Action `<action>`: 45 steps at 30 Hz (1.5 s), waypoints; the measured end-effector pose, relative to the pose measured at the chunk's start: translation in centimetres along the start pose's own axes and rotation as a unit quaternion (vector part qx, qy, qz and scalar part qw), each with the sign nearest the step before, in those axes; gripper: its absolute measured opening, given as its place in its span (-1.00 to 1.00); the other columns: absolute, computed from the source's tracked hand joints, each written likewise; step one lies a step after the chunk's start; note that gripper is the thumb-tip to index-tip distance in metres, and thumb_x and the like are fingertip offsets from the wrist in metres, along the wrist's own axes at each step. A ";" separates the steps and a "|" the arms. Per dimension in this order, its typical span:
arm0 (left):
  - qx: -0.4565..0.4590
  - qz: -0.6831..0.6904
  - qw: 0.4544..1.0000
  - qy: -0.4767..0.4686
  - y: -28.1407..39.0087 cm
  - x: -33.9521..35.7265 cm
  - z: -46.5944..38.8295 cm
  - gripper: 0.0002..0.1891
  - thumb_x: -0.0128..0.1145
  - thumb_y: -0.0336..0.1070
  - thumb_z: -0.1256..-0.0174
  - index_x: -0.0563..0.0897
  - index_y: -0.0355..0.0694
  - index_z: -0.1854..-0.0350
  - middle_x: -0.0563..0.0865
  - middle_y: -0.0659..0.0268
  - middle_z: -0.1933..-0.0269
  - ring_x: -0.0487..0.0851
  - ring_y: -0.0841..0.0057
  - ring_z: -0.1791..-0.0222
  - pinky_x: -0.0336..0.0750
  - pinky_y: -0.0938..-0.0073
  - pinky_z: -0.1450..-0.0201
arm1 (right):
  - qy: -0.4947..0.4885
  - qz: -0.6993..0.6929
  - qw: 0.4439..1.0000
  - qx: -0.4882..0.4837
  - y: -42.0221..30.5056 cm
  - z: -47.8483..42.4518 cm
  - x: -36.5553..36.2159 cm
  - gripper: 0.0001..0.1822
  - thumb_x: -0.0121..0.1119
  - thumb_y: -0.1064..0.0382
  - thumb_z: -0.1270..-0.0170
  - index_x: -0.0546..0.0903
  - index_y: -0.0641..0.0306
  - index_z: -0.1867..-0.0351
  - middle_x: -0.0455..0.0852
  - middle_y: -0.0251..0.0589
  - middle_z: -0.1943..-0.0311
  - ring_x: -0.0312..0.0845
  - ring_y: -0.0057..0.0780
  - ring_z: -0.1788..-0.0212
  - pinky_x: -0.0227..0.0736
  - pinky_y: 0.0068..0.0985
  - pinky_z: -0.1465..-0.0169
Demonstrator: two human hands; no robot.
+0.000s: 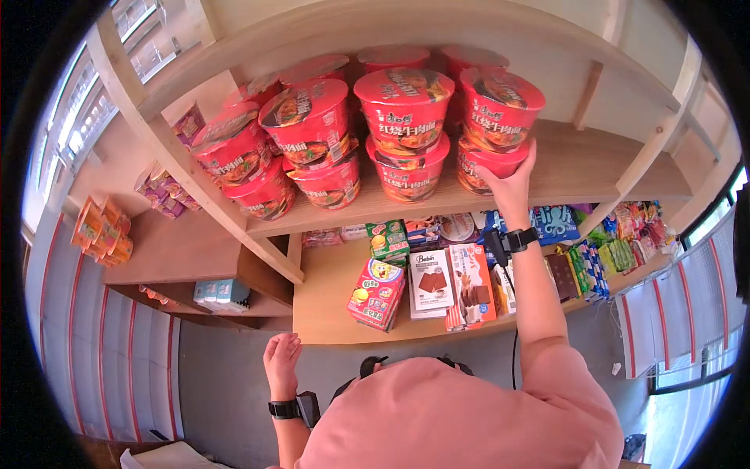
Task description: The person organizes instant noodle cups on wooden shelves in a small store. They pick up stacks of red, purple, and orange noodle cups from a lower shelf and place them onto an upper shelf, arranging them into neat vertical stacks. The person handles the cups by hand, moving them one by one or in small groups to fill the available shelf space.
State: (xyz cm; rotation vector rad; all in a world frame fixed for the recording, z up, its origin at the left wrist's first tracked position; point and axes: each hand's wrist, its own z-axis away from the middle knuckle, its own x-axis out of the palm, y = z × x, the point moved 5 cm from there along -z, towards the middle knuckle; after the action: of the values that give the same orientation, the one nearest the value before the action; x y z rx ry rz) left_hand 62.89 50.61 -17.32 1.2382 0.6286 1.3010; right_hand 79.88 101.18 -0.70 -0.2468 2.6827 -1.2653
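My right hand (511, 182) reaches up to the wooden shelf (562, 158) and grips the lower red instant noodle tub (472, 173) of the rightmost front stack. Its thumb lies across the front, and the other fingers wrap the right side, partly hidden. Directly on that tub rests an upper red noodle tub (499, 117). To the left stand more red tubs, stacked two high, such as this upper one (404, 114); further tubs are behind them. My left hand (282, 356) hangs low before the lower shelf, fingers curled together, with nothing visible in them.
Below, a lower wooden shelf (322, 316) holds red snack boxes (377, 296), a white biscuit box (432, 281), an orange-and-white box (470, 287) and several snack packs (621, 255). A wooden post (193, 184) stands left, another (650, 140) right. Orange cups (104, 230) stand far left.
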 end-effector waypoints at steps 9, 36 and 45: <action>-0.001 -0.013 0.997 0.078 -1.4 -2.9 0.2 -0.89 0.10 -0.24 -0.43 0.55 -0.14 0.25 0.70 0.32 0.19 0.63 0.61 0.22 0.53 0.53 0.05 | -0.062 -0.022 0.998 -0.020 2.0 -1.7 -0.7 0.19 0.63 0.20 0.23 0.08 0.37 -0.43 0.40 0.01 -0.28 0.39 -0.26 -0.27 0.34 -0.33 -0.29; -0.029 -0.090 0.994 0.059 -2.2 -2.2 -0.5 -0.86 0.14 -0.22 -0.39 0.58 -0.16 0.20 0.72 0.30 0.15 0.66 0.56 0.14 0.51 0.51 0.02 | -0.038 -0.005 0.999 0.024 2.4 0.8 -0.2 0.16 0.64 0.19 0.25 0.11 0.33 -0.40 0.41 0.03 -0.25 0.42 -0.22 -0.23 0.31 -0.30 -0.28; -0.019 -0.091 0.994 0.056 -2.9 -3.6 -1.2 -0.85 0.17 -0.19 -0.38 0.58 -0.15 0.22 0.74 0.31 0.16 0.66 0.58 0.15 0.49 0.50 0.04 | 0.044 0.156 0.987 0.014 0.0 1.5 0.9 0.28 0.66 0.08 0.34 0.03 0.41 -0.40 0.48 0.23 -0.16 0.46 0.06 -0.19 0.36 -0.19 -0.23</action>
State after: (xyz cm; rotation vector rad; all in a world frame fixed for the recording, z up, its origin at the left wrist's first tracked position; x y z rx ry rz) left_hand 61.98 48.20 -21.35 1.0565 0.7757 1.2309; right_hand 79.35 99.86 -1.76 0.2313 2.6372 -1.2402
